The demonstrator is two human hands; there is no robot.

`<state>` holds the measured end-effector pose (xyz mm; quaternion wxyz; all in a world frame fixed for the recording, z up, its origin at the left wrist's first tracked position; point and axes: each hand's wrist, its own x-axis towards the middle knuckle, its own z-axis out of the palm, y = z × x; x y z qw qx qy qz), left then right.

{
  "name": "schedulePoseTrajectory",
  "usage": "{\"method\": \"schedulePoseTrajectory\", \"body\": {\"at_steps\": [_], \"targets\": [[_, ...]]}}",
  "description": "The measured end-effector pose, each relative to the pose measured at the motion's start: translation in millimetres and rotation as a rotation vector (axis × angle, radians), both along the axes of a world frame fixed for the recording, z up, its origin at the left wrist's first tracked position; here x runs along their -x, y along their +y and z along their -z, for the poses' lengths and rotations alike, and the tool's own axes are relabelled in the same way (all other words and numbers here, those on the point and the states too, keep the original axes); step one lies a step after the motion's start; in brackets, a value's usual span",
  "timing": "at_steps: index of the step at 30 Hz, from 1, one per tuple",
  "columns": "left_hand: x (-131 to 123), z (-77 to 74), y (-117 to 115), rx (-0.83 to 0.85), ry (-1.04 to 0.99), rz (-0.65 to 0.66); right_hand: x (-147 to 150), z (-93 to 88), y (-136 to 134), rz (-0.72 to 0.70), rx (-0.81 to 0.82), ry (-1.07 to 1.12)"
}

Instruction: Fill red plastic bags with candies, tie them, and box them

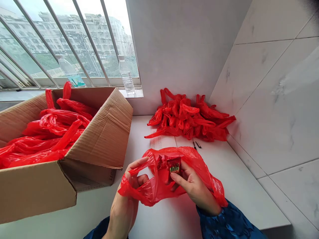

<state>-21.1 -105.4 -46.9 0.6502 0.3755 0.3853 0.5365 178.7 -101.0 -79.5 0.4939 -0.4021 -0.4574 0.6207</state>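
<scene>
While the left hand [126, 199] pinched the rim of a red plastic bag [161, 179] between thumb and fingers to hold its mouth open above the white counter [239, 186], the right hand [194, 187] pinched a small red packet [173, 166] at the opening. The step looked like loading the bag, with the packet half inside. Next it seemingly called for pushing the packet deeper, then letting go, between the cardboard box [99, 139] and the pile of bags [189, 118].
</scene>
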Motion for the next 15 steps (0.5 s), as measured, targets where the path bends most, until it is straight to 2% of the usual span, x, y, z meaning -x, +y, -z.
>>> {"method": "schedulePoseTrajectory", "body": {"at_steps": [5, 15], "targets": [[-0.7, 0.9, 1.0, -0.002, -0.002, 0.001, -0.3, 3.3, 2.3, 0.103, 0.004, -0.095], [0.2, -0.3, 1.1, -0.002, 0.022, -0.03, -4.5, -0.5, 1.6, 0.126, 0.036, -0.147]]}}
